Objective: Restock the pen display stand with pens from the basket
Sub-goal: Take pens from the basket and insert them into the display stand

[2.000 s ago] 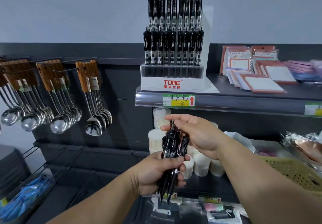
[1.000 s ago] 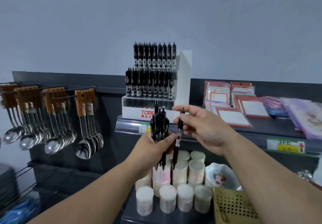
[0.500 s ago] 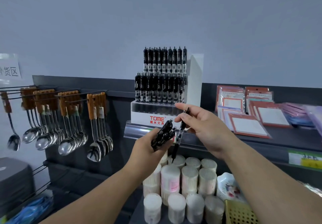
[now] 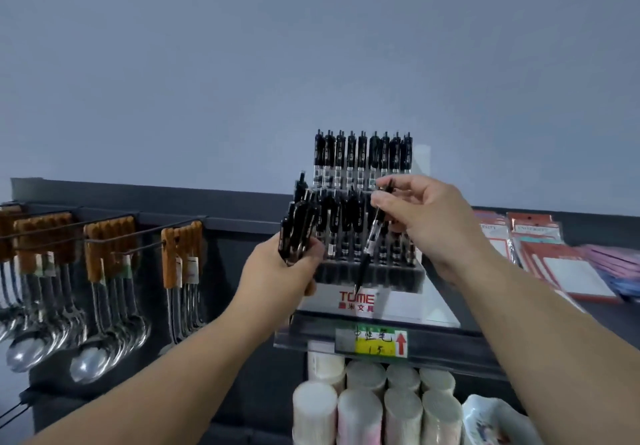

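since the single pen (image 4: 372, 237) hangs tip-down just in front of the lower row of the pen display stand (image 4: 398, 303), i judge the step in hand is to seat it in a free slot there. to do it well i should bring the pen upright, because right now it leans with its top toward the right and its tip toward the lower left. then i should line the tip over an open hole in the dark tray at the centre of the frame and lower it straight, so it does not knock the pens standing beside it. which hole is free i cannot tell, as my hands cover part of that row.

my right hand (image 4: 426, 223), right of centre, pinches the pen's upper end between thumb and forefinger, with the other fingers loosely curled. my left hand (image 4: 277, 275), left of centre and just beside the stand's left edge, is wrapped round a bundle of pens (image 4: 298, 223) with their clicker ends pointing up. the stand sits on the shelf (image 4: 450, 344) in the middle of the frame, and its upper row looks full. the basket is not in view.
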